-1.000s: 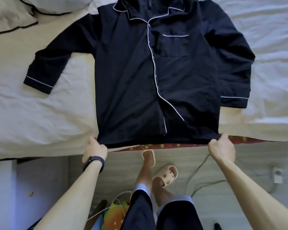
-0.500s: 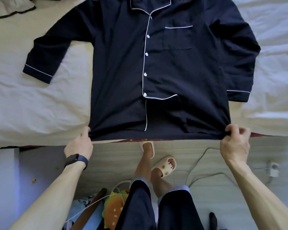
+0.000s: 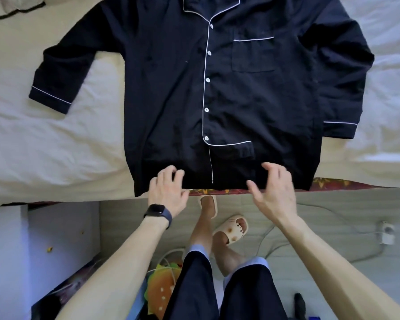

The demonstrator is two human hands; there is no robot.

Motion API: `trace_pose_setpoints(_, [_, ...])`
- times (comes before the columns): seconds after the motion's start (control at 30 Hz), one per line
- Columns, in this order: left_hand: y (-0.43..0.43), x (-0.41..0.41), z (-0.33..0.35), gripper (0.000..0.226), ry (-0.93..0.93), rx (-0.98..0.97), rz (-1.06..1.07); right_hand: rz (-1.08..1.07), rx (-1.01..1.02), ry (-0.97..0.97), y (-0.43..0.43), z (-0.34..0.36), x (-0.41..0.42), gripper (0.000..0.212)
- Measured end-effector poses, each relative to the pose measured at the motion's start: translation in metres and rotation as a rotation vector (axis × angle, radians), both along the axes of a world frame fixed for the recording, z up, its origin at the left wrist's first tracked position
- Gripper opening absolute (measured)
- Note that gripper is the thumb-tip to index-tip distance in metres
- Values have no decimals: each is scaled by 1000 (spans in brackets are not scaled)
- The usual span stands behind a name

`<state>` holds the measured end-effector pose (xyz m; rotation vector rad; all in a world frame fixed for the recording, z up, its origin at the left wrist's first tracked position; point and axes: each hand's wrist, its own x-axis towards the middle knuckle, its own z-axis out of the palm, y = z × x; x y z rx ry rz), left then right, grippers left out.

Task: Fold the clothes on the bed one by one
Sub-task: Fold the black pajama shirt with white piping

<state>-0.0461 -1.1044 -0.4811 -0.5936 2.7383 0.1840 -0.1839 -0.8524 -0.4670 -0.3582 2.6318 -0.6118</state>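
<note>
Shirt lies flat, collar pointing away, hem at bed edge.

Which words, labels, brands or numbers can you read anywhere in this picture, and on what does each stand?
None can be read.
The dark pyjama shirt shows only white piping, no print.
The watch face is dark.
The red band along the bed edge bears a pattern too blurred to show letters.

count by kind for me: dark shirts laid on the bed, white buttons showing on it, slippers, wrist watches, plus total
shirt: 1
white buttons: 5
slippers: 2
watch: 1
total: 9
</note>
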Motion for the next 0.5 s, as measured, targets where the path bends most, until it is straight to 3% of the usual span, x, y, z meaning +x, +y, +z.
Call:
trace_pose_setpoints(0.07, [20, -24, -2, 54, -16, 68, -35, -125, -155, -201, -30, -3, -1, 85])
trace_pose_setpoints(0.13, [36, -46, -6, 55, -79, 129, 40, -335, -239, -336, -54, -10, -7, 91])
trace_pose_setpoints(0.23, [45, -63, -7, 44, -119, 192, 157, -372, -179, -290, -68, -14, -14, 41])
trace_pose_setpoints(0.27, [43, -64, -6, 37, -131, 231, 173, -323, -156, -225, -68, -13, -13, 25])
trace_pose_setpoints(0.33, [36, -62, -8, 28, -140, 403, 277, -157, -187, -20, -65, -13, -5, 19])
trace_pose_setpoints(0.4, [25, -67, 2, 26, -70, 804, 718, 126, -209, 164, -57, -17, 10, 24])
trace_pose_setpoints(0.47, [18, -72, 16, 23, -42, 1189, 1219, 496, -68, 190, -47, -26, 28, 26])
trace_pose_setpoints(0.5, [14, -73, 20, 28, -77, 1259, 1279, 608, 35, 138, -39, -32, 36, 28])
